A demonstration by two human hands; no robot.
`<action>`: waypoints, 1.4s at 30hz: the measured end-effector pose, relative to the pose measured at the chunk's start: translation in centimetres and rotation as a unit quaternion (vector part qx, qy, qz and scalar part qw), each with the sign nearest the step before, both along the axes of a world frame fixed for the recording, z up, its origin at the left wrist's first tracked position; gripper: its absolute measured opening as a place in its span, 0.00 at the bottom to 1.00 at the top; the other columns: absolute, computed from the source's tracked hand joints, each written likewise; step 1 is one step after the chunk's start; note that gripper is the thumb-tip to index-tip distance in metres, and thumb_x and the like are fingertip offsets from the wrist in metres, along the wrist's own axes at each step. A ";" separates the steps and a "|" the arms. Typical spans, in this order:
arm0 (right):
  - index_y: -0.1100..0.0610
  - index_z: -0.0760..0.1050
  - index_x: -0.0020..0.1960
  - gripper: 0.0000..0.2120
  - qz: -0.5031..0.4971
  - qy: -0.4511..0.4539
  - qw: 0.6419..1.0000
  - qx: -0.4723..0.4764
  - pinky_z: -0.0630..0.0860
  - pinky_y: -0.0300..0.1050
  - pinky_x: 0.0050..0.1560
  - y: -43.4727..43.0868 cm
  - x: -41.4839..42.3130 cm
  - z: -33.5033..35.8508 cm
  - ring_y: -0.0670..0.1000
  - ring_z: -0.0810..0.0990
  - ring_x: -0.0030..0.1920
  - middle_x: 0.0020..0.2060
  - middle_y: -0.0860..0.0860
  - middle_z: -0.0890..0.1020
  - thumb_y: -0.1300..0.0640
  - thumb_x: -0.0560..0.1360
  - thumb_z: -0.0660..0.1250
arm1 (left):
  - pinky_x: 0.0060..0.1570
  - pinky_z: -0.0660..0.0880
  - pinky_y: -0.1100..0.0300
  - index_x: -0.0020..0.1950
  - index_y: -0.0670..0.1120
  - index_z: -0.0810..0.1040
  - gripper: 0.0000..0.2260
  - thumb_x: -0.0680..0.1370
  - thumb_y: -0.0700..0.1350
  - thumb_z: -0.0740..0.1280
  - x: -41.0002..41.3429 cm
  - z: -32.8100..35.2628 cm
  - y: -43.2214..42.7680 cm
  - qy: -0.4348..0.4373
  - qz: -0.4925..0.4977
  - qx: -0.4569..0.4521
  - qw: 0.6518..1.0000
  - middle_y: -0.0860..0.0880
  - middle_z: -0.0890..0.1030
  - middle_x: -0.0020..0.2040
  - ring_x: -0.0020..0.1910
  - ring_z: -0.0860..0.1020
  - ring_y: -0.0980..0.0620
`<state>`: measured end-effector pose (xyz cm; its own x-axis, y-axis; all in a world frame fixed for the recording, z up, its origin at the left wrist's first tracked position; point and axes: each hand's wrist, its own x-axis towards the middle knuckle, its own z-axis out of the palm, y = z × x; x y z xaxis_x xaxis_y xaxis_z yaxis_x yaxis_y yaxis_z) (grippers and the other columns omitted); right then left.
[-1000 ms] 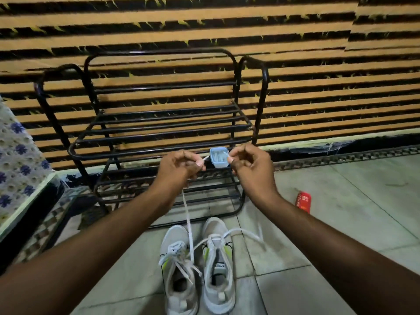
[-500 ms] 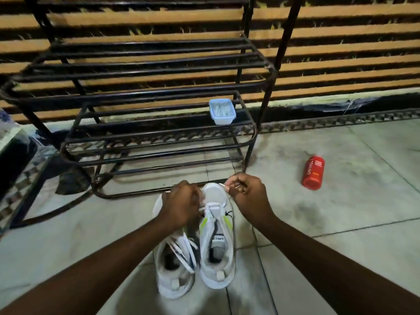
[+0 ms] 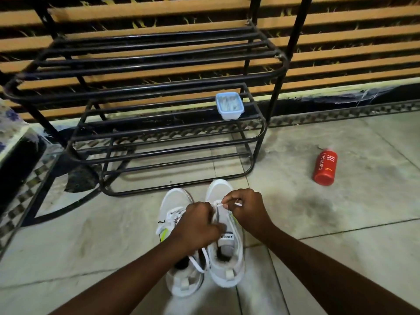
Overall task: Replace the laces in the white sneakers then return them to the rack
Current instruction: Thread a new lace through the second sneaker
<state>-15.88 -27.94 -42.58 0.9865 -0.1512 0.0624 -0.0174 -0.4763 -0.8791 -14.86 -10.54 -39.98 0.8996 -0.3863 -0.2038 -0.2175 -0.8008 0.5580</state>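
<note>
Hands come down from the rack (image 3: 145, 96): left hand (image 3: 197, 223) and right hand (image 3: 246, 210) now pinch a white lace (image 3: 217, 203) between them, over the right sneaker (image 3: 219, 187) underneath; relacing appears under way, shelving comes later.

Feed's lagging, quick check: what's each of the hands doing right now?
Left hand: closed, pinching the white lace over the right sneaker.
Right hand: closed, pinching the same white lace.
</note>
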 end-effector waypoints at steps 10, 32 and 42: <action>0.55 0.84 0.42 0.10 0.022 0.011 0.998 -0.052 0.79 0.36 0.44 1.4 0.6 -0.6 0.42 0.84 0.38 0.33 0.46 0.85 0.68 0.70 0.69 | 0.33 0.74 0.61 0.40 0.45 0.83 0.07 0.65 0.43 0.68 1.0 0.6 0.6 0.144 0.074 -0.092 0.983 0.50 0.79 0.31 0.30 0.77 0.54; 0.59 0.82 0.40 0.06 -0.091 0.108 0.986 -0.090 0.78 0.47 0.50 2.7 0.6 1.1 0.54 0.83 0.43 0.37 0.53 0.84 0.64 0.66 0.67 | 0.38 0.80 0.49 0.48 0.50 0.84 0.17 0.61 0.50 0.69 0.2 1.6 0.4 0.165 0.064 -0.105 0.979 0.51 0.79 0.33 0.31 0.77 0.52; 0.55 0.75 0.38 0.04 -0.091 0.102 0.984 -0.110 0.74 0.43 0.50 2.7 0.9 0.9 0.53 0.78 0.44 0.37 0.49 0.80 0.64 0.68 0.67 | 0.29 0.71 0.62 0.51 0.42 0.85 0.12 0.74 0.33 0.66 0.1 1.4 0.5 0.213 0.068 -0.143 0.964 0.45 0.79 0.33 0.26 0.75 0.50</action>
